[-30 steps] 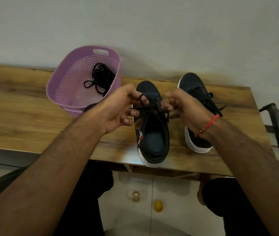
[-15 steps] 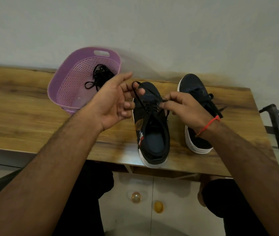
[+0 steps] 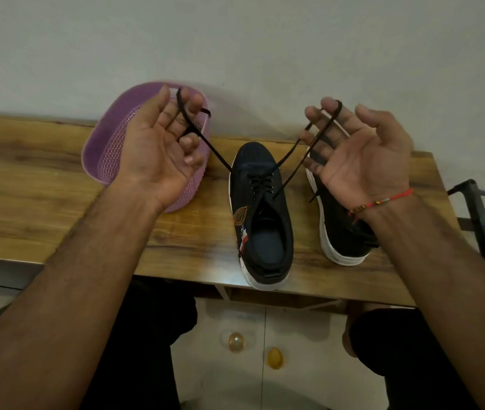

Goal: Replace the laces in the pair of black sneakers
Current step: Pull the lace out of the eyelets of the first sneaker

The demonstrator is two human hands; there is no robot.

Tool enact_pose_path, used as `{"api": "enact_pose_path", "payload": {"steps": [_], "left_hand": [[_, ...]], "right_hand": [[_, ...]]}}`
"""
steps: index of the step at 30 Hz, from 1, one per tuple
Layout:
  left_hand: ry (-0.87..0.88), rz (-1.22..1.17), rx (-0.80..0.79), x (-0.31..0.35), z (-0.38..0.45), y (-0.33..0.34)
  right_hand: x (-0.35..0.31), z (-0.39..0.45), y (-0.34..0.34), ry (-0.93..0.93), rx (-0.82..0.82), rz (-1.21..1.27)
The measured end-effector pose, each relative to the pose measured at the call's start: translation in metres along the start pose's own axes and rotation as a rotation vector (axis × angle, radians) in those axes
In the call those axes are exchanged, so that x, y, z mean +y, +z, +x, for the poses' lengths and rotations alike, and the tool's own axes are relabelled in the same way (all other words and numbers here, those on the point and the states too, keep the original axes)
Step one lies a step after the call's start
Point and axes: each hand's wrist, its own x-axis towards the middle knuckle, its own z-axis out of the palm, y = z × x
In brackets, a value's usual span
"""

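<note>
Two hands: both are raised palm-up above the table [image 3: 43, 184], each with one end of the lace [image 3: 220, 161] on the near sneaker [image 3: 260, 214].
Left hand [image 3: 158, 146]: fingers loosely curled, the lace end threaded between them and hooked over a fingertip, in front of the purple basket [image 3: 102, 161], left of the near sneaker.
Right hand [image 3: 359, 152]: fingers spread and bent, the other end draped across them and caught at the top finger, right of the near sneaker.
Why held so: likely the ends are drawn up and apart to pull the lace snug through the eyelets and to match their lengths.
Lace: taut, running in a V from the upper eyelets out to each hand.
Near sneaker: flat on its sole at the table's front edge, long axis running away from the person, toe toward the wall, heel nearest the person, slightly over the edge.
Second sneaker [image 3: 342, 244]: just right of the near sneaker, same heading, partly hidden by the right wrist; it carries a lace.
Stage: lacing looks nearly complete on the near sneaker; tying probably remains.
</note>
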Motion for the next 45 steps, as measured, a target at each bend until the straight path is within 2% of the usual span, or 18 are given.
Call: {"api": "enact_pose_path", "payload": {"steps": [3, 6, 8, 10, 12, 13, 15, 18, 20, 22, 29, 32, 35, 41, 45], "left_hand": [[0.063, 0.169, 0.146, 0.000, -0.001, 0.002], [0.090, 0.508, 0.291, -0.001, -0.002, 0.002], [0.151, 0.894, 0.341, -0.003, 0.000, -0.003], [0.274, 1.323, 0.357, -0.008, 0.002, -0.010], [0.389, 1.501, 0.390, -0.014, -0.001, -0.010], [0.460, 1.499, 0.368, -0.019, -0.002, -0.008], [0.557, 1.484, 0.201, -0.028, -0.005, 0.000], [0.486, 1.632, -0.093, -0.047, -0.006, 0.008], [0.393, 1.758, -0.179, -0.058, -0.005, 0.007], [0.353, 1.822, -0.205, -0.065, -0.005, 0.003], [0.371, 1.879, -0.176, -0.071, -0.002, 0.006], [0.396, 1.929, -0.125, -0.075, -0.003, 0.005], [0.324, 1.974, -0.082, -0.075, -0.004, 0.002], [0.236, 2.013, -0.103, -0.072, -0.005, 0.003], [0.301, 1.895, -0.148, -0.071, -0.005, 0.003]], "right_hand": [[-0.001, 0.003, -0.003, -0.053, 0.104, -0.099], [-0.002, 0.005, -0.002, -0.095, 0.190, -0.347], [-0.002, 0.007, -0.003, -0.109, 0.246, -0.664], [0.000, 0.008, -0.008, -0.158, 0.301, -1.129], [0.005, 0.010, -0.017, -0.267, 0.400, -1.535], [0.008, 0.010, -0.020, -0.342, 0.427, -1.605], [0.012, 0.010, -0.023, -0.446, 0.307, -1.609], [0.022, 0.008, -0.017, -0.338, -0.117, -1.619], [0.030, 0.004, -0.014, -0.238, -0.301, -1.640], [0.037, 0.003, -0.014, -0.171, -0.385, -1.681], [0.052, -0.003, -0.010, -0.137, -0.358, -1.727], [0.051, -0.004, -0.008, -0.192, -0.265, -1.705], [0.043, -0.005, -0.012, -0.134, -0.176, -1.617], [0.043, -0.002, -0.019, -0.065, -0.193, -1.492], [0.043, -0.004, -0.016, -0.077, -0.209, -1.454]]}}
